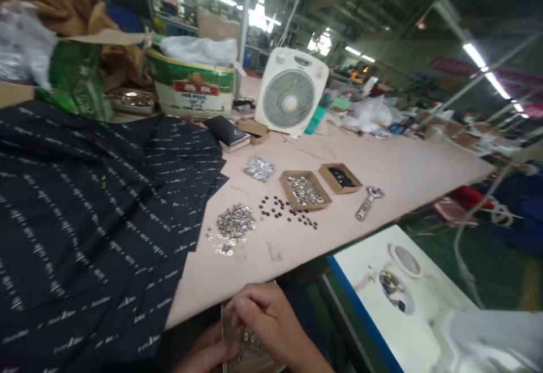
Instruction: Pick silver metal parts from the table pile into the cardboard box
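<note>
At the bottom centre a shallow brown box [254, 365] with small silvery metal pieces [250, 342] in it sits below the table edge. My left hand [207, 351], slightly blurred, is wrapped around the left side of this box. Over the box my right hand [271, 319] is closed, thumb against curled fingers; what lies in its grip is hidden. On the table ahead is a heap of silvery snap-like pieces [235, 223]. Several small dark round pieces [275, 209] are scattered to the right of it.
Dark printed fabric [102, 220] covers the table's left side. Beyond the pieces are a cardboard box of metal parts [306, 191], a box of black parts [340, 178], an adjustable wrench [369, 203] and a white fan [291, 95]. A white machine table [407, 328] stands right.
</note>
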A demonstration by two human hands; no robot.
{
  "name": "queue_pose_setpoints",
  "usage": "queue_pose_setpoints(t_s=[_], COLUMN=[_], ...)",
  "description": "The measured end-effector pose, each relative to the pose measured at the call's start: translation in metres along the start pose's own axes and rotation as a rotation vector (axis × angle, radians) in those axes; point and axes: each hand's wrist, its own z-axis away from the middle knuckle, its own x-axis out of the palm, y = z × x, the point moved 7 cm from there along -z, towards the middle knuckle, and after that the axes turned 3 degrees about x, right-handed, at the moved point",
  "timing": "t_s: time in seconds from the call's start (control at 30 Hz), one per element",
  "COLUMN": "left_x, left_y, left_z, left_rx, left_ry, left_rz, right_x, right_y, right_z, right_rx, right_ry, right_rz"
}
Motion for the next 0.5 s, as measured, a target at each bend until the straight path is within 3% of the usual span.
queue_pose_setpoints(t_s=[0.1, 0.17, 0.33, 0.43, 0.5], left_x=[0.004, 0.004, -0.003, -0.007, -0.009], left_y=[0.000, 0.000, -0.003, -0.005, -0.005], left_z=[-0.002, -0.003, -0.004, -0.004, -0.004], left_rx=[-0.007, -0.002, 0.023, 0.048, 0.063], left_ry=[-0.104, -0.112, -0.083, -0.101, -0.113], left_rz=[0.025, 0.005, 0.002, 0.020, 0.028], right_x=[-0.014, -0.014, 0.018, 0.032, 0.030], right_y=[-0.024, -0.040, -0.051, -0.044, -0.040], right_z=[-0.007, -0.020, -0.071, -0.090, -0.091], right_rx=[-0.157, -0.306, -0.603, -0.668, -0.674], right_ry=[0.121, 0.169, 0.052, 0.009, 0.017], right_rz=[0.216, 0.348, 0.661, 0.960, 1.055])
